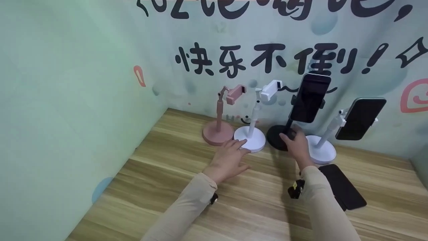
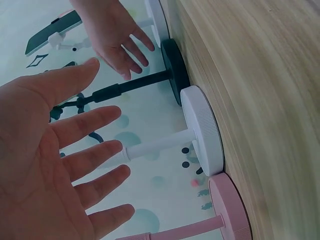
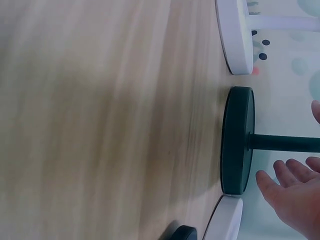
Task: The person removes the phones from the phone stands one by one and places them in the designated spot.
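Observation:
My left hand (image 1: 227, 160) hovers with spread fingers in front of the pink phone stand (image 1: 218, 135) and the white phone stand (image 1: 258, 143). In the left wrist view its palm (image 2: 30, 150) holds nothing. Close to the round base of the black phone stand (image 1: 275, 140) is my right hand (image 1: 298, 147). The right wrist view shows its relaxed fingers (image 3: 285, 175) beside the black pole (image 3: 285, 143), apart from it. A dark-screened phone (image 1: 310, 97) sits tilted in the black stand's clamp. Another white stand (image 1: 323, 154) at the right holds a second phone (image 1: 361, 118).
A black phone-like slab (image 1: 346, 189) lies on the wooden table (image 1: 160, 194), right of my right forearm, partly covered by the sleeve. Behind the row of stands hangs a printed backdrop (image 1: 207, 33). A pale green wall (image 1: 67, 117) borders the table's left edge.

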`<act>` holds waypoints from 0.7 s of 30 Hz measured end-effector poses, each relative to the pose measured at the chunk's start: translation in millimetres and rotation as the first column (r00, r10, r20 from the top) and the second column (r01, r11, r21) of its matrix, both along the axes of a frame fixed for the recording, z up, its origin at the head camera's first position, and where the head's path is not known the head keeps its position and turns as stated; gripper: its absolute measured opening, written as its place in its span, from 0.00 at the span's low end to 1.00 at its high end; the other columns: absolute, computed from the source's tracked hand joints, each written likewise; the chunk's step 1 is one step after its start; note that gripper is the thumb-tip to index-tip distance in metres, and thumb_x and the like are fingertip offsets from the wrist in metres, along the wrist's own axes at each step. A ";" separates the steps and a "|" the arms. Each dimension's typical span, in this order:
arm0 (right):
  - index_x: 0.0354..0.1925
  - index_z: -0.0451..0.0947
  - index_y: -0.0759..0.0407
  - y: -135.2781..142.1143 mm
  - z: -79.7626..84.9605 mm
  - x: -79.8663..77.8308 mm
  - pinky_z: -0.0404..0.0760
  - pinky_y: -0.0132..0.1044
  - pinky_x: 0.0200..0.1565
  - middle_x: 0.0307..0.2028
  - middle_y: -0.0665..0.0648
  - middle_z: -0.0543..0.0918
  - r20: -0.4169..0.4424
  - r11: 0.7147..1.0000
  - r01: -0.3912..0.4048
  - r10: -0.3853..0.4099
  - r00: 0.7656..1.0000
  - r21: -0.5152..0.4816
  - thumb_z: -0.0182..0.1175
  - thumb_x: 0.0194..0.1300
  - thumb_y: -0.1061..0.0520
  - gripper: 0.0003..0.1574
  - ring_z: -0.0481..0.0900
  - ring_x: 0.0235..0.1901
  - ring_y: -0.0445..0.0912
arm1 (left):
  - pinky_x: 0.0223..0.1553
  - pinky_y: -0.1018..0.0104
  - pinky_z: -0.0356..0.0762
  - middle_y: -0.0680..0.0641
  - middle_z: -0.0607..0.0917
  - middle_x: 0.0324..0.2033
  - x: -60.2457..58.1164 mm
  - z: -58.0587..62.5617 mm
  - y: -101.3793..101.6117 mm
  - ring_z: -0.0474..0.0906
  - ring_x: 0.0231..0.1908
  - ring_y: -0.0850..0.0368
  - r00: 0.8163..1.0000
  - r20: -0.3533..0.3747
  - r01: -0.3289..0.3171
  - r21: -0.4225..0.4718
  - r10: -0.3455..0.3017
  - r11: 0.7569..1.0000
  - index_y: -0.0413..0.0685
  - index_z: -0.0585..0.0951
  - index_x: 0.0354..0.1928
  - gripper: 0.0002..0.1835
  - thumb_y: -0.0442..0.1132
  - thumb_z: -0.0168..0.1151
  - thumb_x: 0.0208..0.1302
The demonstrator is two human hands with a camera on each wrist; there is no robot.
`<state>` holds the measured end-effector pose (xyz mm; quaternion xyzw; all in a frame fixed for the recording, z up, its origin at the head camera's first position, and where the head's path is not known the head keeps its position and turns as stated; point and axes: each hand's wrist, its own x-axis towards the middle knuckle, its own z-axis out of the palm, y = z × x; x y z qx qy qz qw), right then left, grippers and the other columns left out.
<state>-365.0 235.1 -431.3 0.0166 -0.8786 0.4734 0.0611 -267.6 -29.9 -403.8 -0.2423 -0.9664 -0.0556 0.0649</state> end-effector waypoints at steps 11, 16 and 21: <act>0.78 0.46 0.62 -6.1 10.3 -14.8 0.60 0.51 0.75 0.73 0.71 0.62 0.003 0.999 0.018 -0.018 1.000 -0.040 0.54 0.75 0.50 0.44 0.61 0.74 0.61 | 0.77 0.54 0.56 0.52 0.65 0.75 3.9 7.5 1.6 0.61 0.74 0.51 0.999 0.031 -0.014 -0.024 0.015 1.000 0.62 0.75 0.66 0.29 0.61 0.60 0.67; 0.79 0.45 0.60 -8.3 12.8 -22.0 0.59 0.49 0.76 0.76 0.67 0.57 0.054 0.994 0.043 -0.037 0.998 -0.105 0.52 0.75 0.49 0.45 0.57 0.76 0.59 | 0.76 0.54 0.57 0.51 0.65 0.75 2.7 4.1 -1.0 0.62 0.74 0.50 0.999 0.043 -0.019 0.001 0.019 1.000 0.61 0.76 0.66 0.28 0.60 0.61 0.67; 0.77 0.51 0.63 -5.3 16.9 -29.0 0.57 0.49 0.76 0.75 0.67 0.60 0.093 0.990 0.111 -0.103 0.990 -0.085 0.50 0.75 0.47 0.42 0.57 0.75 0.59 | 0.77 0.55 0.55 0.52 0.64 0.75 2.1 1.4 -2.7 0.60 0.74 0.50 0.998 0.058 -0.016 0.009 0.016 1.000 0.60 0.76 0.66 0.28 0.62 0.59 0.67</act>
